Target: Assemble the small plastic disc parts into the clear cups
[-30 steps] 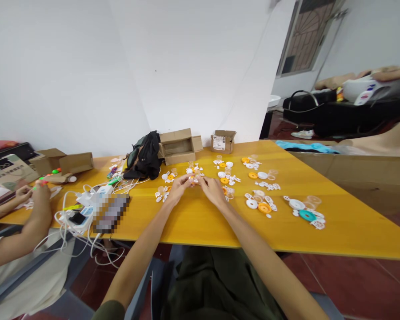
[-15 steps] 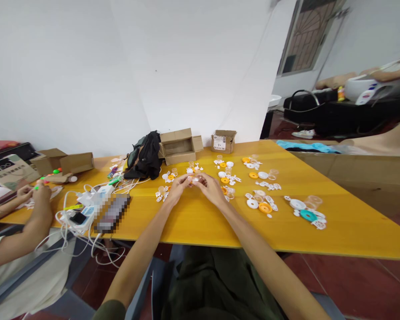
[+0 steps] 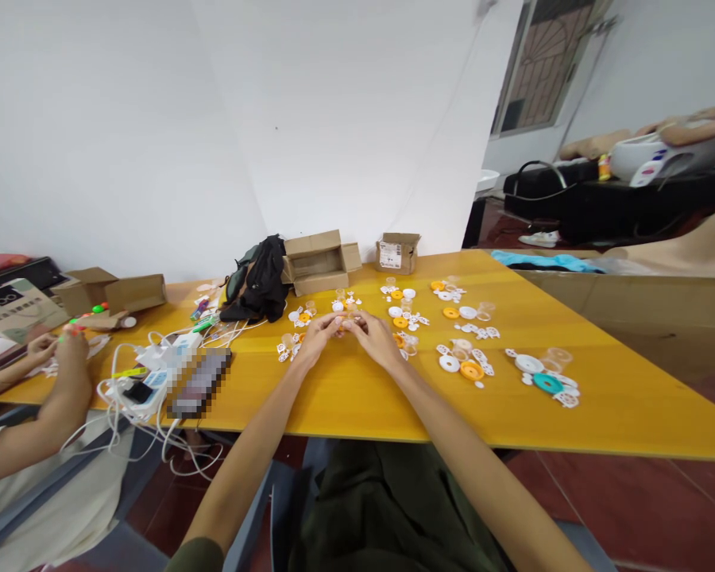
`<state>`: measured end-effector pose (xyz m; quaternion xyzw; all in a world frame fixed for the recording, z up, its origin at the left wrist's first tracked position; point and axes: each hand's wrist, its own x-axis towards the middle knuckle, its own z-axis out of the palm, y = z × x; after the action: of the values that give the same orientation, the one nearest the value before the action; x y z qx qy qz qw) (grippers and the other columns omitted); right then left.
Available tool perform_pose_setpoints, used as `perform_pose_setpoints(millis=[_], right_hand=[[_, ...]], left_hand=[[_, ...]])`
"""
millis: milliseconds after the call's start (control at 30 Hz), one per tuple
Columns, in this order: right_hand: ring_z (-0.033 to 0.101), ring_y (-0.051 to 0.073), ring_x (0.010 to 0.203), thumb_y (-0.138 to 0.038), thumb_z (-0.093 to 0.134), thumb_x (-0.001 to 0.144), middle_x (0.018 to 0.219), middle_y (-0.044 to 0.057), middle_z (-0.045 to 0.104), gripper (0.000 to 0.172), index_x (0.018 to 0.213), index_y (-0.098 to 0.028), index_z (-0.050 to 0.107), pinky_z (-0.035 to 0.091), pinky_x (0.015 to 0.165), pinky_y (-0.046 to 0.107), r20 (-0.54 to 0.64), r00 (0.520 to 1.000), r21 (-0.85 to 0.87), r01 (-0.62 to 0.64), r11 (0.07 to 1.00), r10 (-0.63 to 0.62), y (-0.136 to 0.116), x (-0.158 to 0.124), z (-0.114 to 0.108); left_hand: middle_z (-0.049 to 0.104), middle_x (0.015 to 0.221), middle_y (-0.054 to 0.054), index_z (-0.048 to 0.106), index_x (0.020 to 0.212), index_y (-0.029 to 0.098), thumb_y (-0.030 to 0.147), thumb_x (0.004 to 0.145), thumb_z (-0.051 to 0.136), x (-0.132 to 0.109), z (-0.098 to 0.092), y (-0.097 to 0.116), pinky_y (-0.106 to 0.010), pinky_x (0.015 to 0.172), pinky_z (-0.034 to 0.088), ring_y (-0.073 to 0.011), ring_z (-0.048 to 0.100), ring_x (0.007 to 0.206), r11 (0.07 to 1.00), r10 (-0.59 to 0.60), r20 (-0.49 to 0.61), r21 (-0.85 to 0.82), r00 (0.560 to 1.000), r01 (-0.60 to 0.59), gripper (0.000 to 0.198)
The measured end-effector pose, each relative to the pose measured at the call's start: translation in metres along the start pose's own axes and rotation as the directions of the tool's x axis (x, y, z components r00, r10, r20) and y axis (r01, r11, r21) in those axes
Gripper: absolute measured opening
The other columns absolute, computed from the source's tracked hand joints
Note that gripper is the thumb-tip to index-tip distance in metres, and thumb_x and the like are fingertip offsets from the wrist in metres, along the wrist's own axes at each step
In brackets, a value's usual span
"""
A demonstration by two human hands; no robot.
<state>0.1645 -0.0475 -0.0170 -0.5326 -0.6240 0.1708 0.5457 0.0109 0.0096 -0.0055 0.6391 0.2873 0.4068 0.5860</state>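
Observation:
My left hand [image 3: 318, 338] and my right hand [image 3: 376, 335] meet over the middle of the table, fingers closed around a small orange and clear plastic part [image 3: 348, 319]. Fingertips cover most of it, so its full shape is hidden. Groups of plastic pieces lie around my hands. To the right are an orange disc [image 3: 472, 371], a white disc [image 3: 449, 363] and a teal disc [image 3: 547, 383], with clear round cups [image 3: 558, 358] and white cut-out pieces [image 3: 566, 400] beside them. More white pieces [image 3: 288, 349] lie just left of my left hand.
An open cardboard box [image 3: 318, 266], a smaller box [image 3: 396, 253] and a black bag [image 3: 262, 278] stand along the wall. A phone [image 3: 201, 383], a power strip [image 3: 175, 357] and tangled white cables lie at left. Another person's hands [image 3: 65, 345] work at far left.
My fingers have shifted slightly around the small part, and less of its clear piece shows. The view has turned a little to the right. The other person's hands moved slightly.

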Motion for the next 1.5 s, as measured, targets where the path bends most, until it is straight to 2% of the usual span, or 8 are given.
perform_pose_setpoints(millis=[133,233,367,567,733,900,1033,1500], right_hand=[[0.067,0.02,0.069,-0.033,0.067,0.081,0.078,0.0,0.074,0.024,0.104,-0.025,0.069,0.053,0.068,0.031,0.028,0.999,0.073,0.032,0.997,-0.034,0.0007,0.0003,0.0015],[0.067,0.02,0.069,-0.037,0.065,0.084,0.079,0.002,0.075,0.015,0.092,-0.025,0.07,0.052,0.069,0.031,0.021,0.999,0.036,0.025,0.999,-0.026,0.0048,0.0007,0.001],[0.066,0.022,0.066,-0.048,0.058,0.09,0.069,0.004,0.073,0.031,0.071,-0.025,0.068,0.05,0.065,0.031,-0.006,1.0,-0.06,-0.002,0.998,0.002,0.0078,0.0008,0.0004],[0.067,0.02,0.067,-0.041,0.067,0.082,0.074,-0.001,0.073,0.024,0.1,-0.025,0.068,0.051,0.065,0.03,-0.004,1.0,0.046,-0.007,0.999,0.007,0.0052,-0.0004,0.003],[0.068,0.021,0.07,-0.042,0.061,0.089,0.075,0.003,0.074,0.021,0.078,-0.025,0.066,0.05,0.069,0.032,0.008,1.0,-0.008,-0.012,1.0,0.012,0.0059,0.0003,0.0012],[0.067,0.02,0.068,-0.037,0.068,0.082,0.074,-0.001,0.073,0.021,0.1,-0.024,0.068,0.051,0.067,0.031,0.019,1.0,0.037,-0.021,0.999,0.02,0.0049,0.0007,0.0016],[0.068,0.021,0.072,-0.039,0.06,0.089,0.075,0.002,0.073,0.017,0.085,-0.024,0.068,0.051,0.072,0.032,0.031,0.999,-0.012,-0.035,0.999,0.035,0.0033,0.0006,0.0012],[0.068,0.023,0.081,-0.033,0.066,0.085,0.09,0.005,0.074,0.013,0.093,-0.024,0.07,0.052,0.076,0.034,-0.03,0.999,-0.121,-0.014,0.993,0.01,0.0035,0.0003,0.0034]], left_hand=[[0.077,0.101,-0.008,0.08,0.102,0.018,0.052,0.075,0.08,0.0005,-0.0005,0.0001,-0.03,0.076,0.051,-0.0198,0.067,0.084,1.0,-0.009,-0.013,-0.011,1.0,0.009,0.043],[0.077,0.101,-0.009,0.08,0.103,0.018,0.05,0.075,0.08,0.0005,-0.0004,-0.0004,-0.03,0.078,0.051,-0.0194,0.067,0.083,1.0,-0.018,-0.015,-0.014,1.0,0.018,0.042],[0.077,0.103,-0.009,0.079,0.104,0.019,0.051,0.074,0.081,-0.0001,0.0001,-0.0006,-0.031,0.079,0.052,-0.0198,0.067,0.084,1.0,-0.019,0.007,-0.014,1.0,0.02,0.044],[0.078,0.1,-0.008,0.08,0.103,0.019,0.05,0.073,0.082,0.0014,-0.001,-0.0023,-0.03,0.078,0.051,-0.0198,0.067,0.085,0.999,-0.028,-0.016,-0.018,0.999,0.028,0.043],[0.077,0.102,-0.009,0.079,0.103,0.019,0.05,0.073,0.082,0.0008,-0.0003,-0.0018,-0.031,0.08,0.052,-0.0203,0.067,0.086,0.999,-0.023,-0.017,-0.024,1.0,0.023,0.044],[0.078,0.101,-0.008,0.079,0.104,0.02,0.049,0.075,0.081,0.0007,0.0007,-0.0003,-0.033,0.081,0.051,-0.0235,0.068,0.092,1.0,-0.01,-0.018,-0.025,1.0,0.01,0.041],[0.077,0.102,-0.009,0.079,0.102,0.018,0.048,0.074,0.082,0.0006,0.0014,0.0008,-0.032,0.081,0.051,-0.0224,0.068,0.091,0.999,-0.018,-0.022,-0.05,1.0,0.016,0.041],[0.078,0.098,-0.008,0.079,0.104,0.018,0.044,0.073,0.083,0.0007,0.0026,0.0015,-0.03,0.08,0.05,-0.0201,0.067,0.086,0.996,-0.042,-0.023,-0.074,0.999,0.04,0.04]])
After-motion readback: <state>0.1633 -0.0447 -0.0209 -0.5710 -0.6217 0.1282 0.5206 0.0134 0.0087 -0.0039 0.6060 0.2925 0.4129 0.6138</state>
